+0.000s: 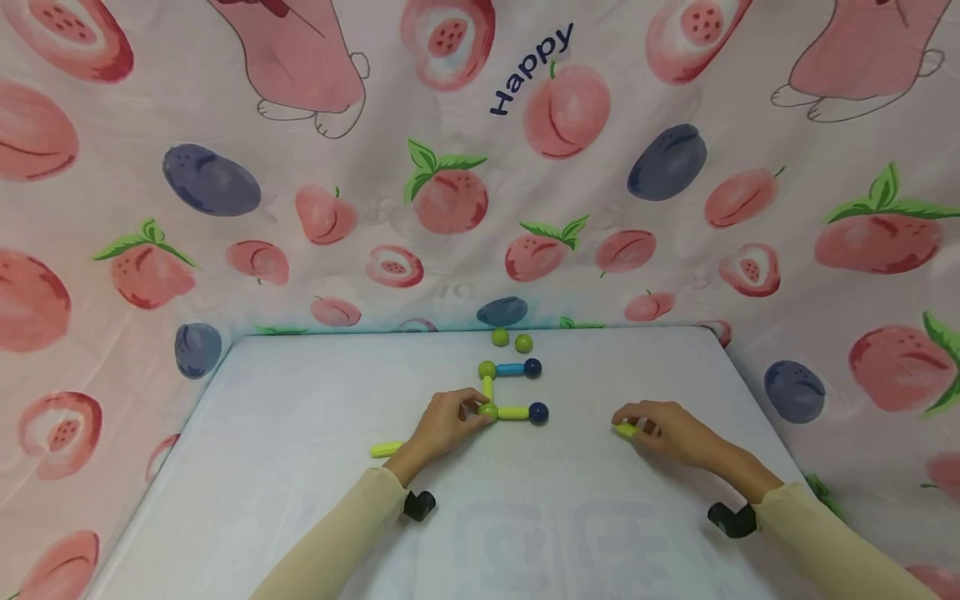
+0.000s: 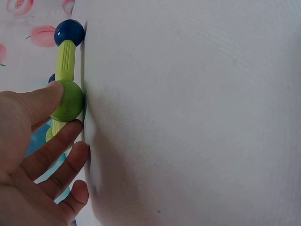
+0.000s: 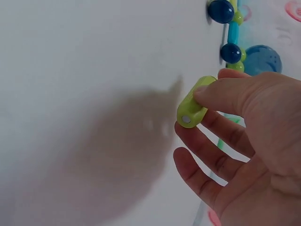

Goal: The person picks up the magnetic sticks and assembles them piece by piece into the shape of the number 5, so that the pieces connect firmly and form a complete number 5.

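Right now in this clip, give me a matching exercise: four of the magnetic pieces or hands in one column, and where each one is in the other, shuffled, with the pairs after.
Things:
1. left hand
2. right hand
3. loose yellow-green rod
4. blue rod

Places:
A. lies alone on the table, left of the left wrist
B. joins a green ball and a dark blue ball in the figure's far row
C. pinches a yellow-green rod, apart from the figure
D. holds the green ball at the figure's near corner

Pairs: 1-D, 2-C, 3-A, 4-B
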`<state>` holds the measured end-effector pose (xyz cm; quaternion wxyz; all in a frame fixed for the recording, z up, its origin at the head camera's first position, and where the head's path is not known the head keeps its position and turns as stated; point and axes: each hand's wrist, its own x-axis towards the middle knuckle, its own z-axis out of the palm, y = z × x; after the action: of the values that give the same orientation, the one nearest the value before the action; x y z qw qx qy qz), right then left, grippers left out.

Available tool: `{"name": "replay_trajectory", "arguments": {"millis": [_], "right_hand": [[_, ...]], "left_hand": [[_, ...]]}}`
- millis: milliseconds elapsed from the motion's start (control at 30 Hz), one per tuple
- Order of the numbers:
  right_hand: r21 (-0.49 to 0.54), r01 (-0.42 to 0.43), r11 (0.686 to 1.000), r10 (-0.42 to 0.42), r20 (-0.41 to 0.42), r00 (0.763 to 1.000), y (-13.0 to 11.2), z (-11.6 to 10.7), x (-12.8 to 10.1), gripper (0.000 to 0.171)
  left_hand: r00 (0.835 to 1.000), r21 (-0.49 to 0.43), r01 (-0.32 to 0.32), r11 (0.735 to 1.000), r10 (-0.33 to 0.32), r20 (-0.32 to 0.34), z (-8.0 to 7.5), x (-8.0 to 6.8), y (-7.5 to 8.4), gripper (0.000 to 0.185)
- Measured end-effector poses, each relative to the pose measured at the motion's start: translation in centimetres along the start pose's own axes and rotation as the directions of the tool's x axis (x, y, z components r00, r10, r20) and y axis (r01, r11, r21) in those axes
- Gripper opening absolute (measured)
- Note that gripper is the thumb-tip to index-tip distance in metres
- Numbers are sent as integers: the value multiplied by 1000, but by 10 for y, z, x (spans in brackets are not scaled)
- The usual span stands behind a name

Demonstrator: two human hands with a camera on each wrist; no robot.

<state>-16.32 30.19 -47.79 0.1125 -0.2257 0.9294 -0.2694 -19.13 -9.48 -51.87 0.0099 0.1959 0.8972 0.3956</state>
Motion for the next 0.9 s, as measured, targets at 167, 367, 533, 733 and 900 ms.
{"name": "replay_trajectory", "arguments": {"millis": [167, 367, 533, 733, 900], "right_hand": [[4, 50, 999, -50, -9, 999, -4, -5, 2, 26], [38, 81, 996, -80, -20, 997, -8, -4, 4, 28], [62, 84, 995, -82, -30, 996, -9, 1, 6, 28], [86, 98, 991, -95, -47, 994, -12, 8, 12, 29], [124, 100, 987, -93, -61, 994, -20, 17, 18, 29]], "left_hand": [[1000, -3, 0, 1000, 0, 2, 0, 0, 0, 24], [1000, -6, 5, 1000, -5, 5, 0, 0, 0, 24], [1000, -1, -1, 1000, 1, 4, 0, 1, -1, 24], [1000, 3, -18, 1000, 18, -8, 1, 1, -2, 24], [1000, 5, -22, 1000, 22, -13, 2, 1, -3, 23]]}}
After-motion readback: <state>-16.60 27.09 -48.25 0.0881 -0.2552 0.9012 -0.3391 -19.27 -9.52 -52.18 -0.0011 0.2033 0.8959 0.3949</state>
